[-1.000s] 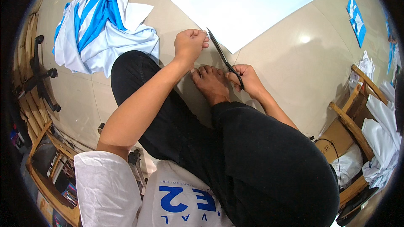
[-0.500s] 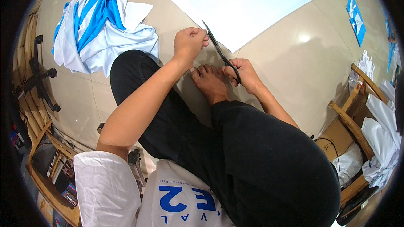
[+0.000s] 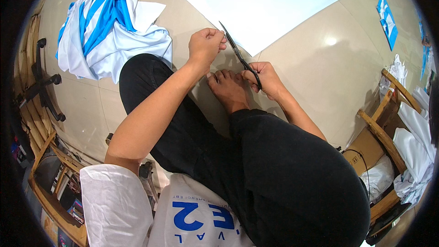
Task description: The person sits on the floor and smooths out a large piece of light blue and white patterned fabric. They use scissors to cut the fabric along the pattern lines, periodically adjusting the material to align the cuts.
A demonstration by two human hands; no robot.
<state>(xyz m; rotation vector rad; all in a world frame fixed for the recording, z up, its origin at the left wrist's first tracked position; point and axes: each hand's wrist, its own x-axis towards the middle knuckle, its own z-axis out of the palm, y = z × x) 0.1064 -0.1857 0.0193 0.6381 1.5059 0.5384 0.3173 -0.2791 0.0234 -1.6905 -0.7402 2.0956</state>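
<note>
My right hand (image 3: 266, 81) grips a pair of black scissors (image 3: 238, 55) by the handles, with the fingers through the loops. The blades point away from me and to the left, lying nearly together over the near edge of a large white sheet (image 3: 270, 9) on the floor. Beside the blades, my left hand (image 3: 206, 48) is pinched closed; whatever sits between its fingertips is too small or hidden to make out. Just below both hands is my bare foot (image 3: 227, 92).
White and blue fabric (image 3: 114, 32) lies heaped at the far left, near a black chair base (image 3: 43, 80). A folded blue-and-white piece (image 3: 387, 23) rests at the far right. Wooden frames (image 3: 384, 132), a cardboard box (image 3: 366, 151) and white cloth (image 3: 411, 142) crowd the right side.
Hardly anything differs. My right hand and the scissors have shifted very slightly away from me; my left hand keeps its pinch in nearly the same place.
</note>
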